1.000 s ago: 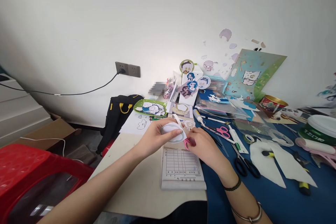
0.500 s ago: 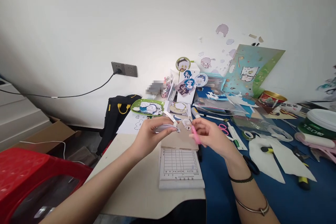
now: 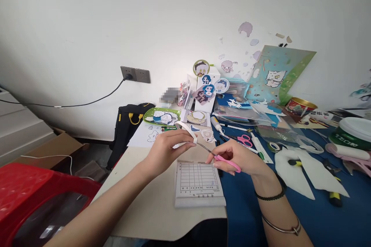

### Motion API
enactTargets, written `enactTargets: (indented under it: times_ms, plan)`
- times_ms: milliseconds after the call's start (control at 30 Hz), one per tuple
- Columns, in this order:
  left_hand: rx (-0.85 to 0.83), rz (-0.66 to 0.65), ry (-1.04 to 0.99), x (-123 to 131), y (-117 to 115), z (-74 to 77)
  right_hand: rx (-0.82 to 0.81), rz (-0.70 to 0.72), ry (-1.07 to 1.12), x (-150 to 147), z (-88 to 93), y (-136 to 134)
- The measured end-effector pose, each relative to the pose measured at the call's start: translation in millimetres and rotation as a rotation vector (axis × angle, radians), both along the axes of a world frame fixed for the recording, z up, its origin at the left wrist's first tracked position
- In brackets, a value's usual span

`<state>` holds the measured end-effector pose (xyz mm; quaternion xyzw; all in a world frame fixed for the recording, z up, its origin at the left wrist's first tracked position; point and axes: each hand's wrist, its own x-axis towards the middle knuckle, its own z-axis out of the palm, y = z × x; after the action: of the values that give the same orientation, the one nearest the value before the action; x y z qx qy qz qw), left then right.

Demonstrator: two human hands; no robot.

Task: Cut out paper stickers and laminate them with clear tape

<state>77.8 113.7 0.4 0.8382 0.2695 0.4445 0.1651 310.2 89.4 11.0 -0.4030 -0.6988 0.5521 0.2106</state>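
Observation:
Between the thumb and fingers of my left hand [image 3: 171, 147] is a thin curved white paper piece [image 3: 189, 132]. My right hand [image 3: 234, 156] holds pink-handled scissors [image 3: 227, 162], their blades pointing left to the lower edge of that paper near my left fingertips. Whether the blades are parted is too small to tell. Below both hands lies a printed form pad [image 3: 199, 181]. Paper cutouts [image 3: 207, 135] lie just behind the scissors.
A green tray [image 3: 147, 117] of cutouts stands behind my left hand. Pink scissors [image 3: 245, 140], a glue tube [image 3: 261, 148] and white sheets [image 3: 290, 173] lie to the right. A red stool [image 3: 26, 189] is at the left.
The scissors in my right hand have swung from pointing up to pointing left, with their tips now at the paper. The paper in my left hand has turned and shows edge-on.

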Motion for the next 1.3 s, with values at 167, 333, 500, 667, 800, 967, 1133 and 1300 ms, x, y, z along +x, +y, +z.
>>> enactTargets:
  times_ms: [167,333,500,667,800,967,1133,1300]
  plan:
    - [0.150,-0.034,-0.004,1.0,2.2,-2.2,-0.021,0.019,0.003,2.7,-2.7,2.8]
    - [0.214,-0.018,0.046,1.3,2.3,-3.2,-0.041,0.034,0.021,4.0,-2.1,2.5]
    - [0.198,-0.016,0.073,1.4,1.5,-3.6,-0.055,0.032,0.017,1.9,-0.8,0.0]
    - [0.082,-0.019,0.081,2.0,0.6,-3.8,-0.039,0.023,-0.005,1.6,0.0,0.3]
    - [-0.026,-0.034,0.093,1.6,0.2,-5.5,-0.048,0.010,-0.018,1.8,0.5,-0.3]
    - [-0.163,-0.052,0.075,1.3,-1.3,-3.9,-0.037,-0.001,-0.031,2.3,0.6,-1.0]
    - [-0.492,-0.096,0.000,2.7,-3.5,1.0,-0.034,0.019,-0.014,3.3,-1.2,-0.1]
    - [-0.873,-0.339,-0.222,4.8,-3.6,-2.7,-0.040,0.043,0.070,2.0,-4.9,1.2]
